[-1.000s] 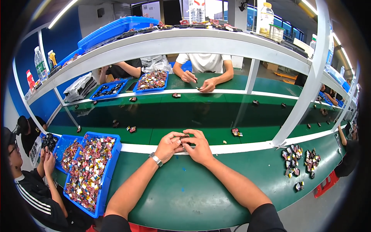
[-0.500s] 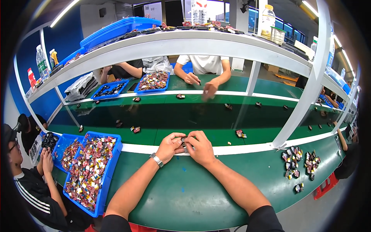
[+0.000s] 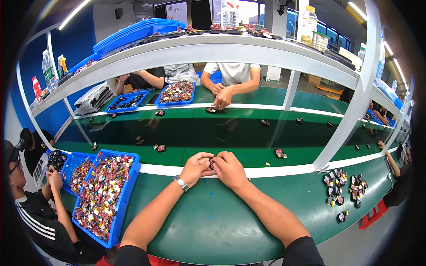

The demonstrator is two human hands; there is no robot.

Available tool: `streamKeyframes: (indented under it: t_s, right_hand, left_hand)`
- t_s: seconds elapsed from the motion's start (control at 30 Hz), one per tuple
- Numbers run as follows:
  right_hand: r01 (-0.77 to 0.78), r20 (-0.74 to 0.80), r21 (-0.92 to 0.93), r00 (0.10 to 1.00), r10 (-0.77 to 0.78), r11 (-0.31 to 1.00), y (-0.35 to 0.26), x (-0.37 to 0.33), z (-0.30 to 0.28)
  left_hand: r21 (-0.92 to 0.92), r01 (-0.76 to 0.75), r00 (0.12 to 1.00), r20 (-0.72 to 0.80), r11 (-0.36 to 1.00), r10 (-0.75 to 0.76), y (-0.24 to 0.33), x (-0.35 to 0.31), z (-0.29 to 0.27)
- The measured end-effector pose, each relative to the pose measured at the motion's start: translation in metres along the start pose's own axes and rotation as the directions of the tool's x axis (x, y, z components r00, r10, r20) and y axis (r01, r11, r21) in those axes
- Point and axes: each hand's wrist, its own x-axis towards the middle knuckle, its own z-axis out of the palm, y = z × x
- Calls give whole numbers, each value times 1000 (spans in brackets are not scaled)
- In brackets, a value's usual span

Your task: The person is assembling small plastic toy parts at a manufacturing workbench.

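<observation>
My left hand point(image 3: 195, 167) and my right hand point(image 3: 229, 168) meet fingertip to fingertip over the white stripe of the green table point(image 3: 208, 221). Between them they pinch a small dark part point(image 3: 211, 162), mostly hidden by the fingers. A metal watch point(image 3: 180, 182) sits on my left wrist. Both forearms come in from the lower edge.
A blue tray point(image 3: 116, 208) of colourful small parts lies at my left, with a seated person point(image 3: 40, 221) beside it. Piles of small parts point(image 3: 344, 190) lie at the right. Loose parts point(image 3: 280, 153) dot the dark belt. Across it, another person's hands point(image 3: 222, 95) work near blue trays point(image 3: 176, 92).
My hands stay joined at the same place, with the fingers shifting slightly on the part. Loose parts on the dark belt have drifted to the right. The person opposite has brought both hands together.
</observation>
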Motion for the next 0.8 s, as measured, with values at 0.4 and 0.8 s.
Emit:
streamKeyframes:
  t_s: [0.4,0.8]
  right_hand:
    - [9,6,-124,1000,-8,992,0,-2,5]
    - [-342,43,367,935,351,865,1,2,0]
  left_hand:
    - [36,-12,999,-30,999,14,0,-1,6]
    - [137,-99,984,-133,986,117,-8,3,9]
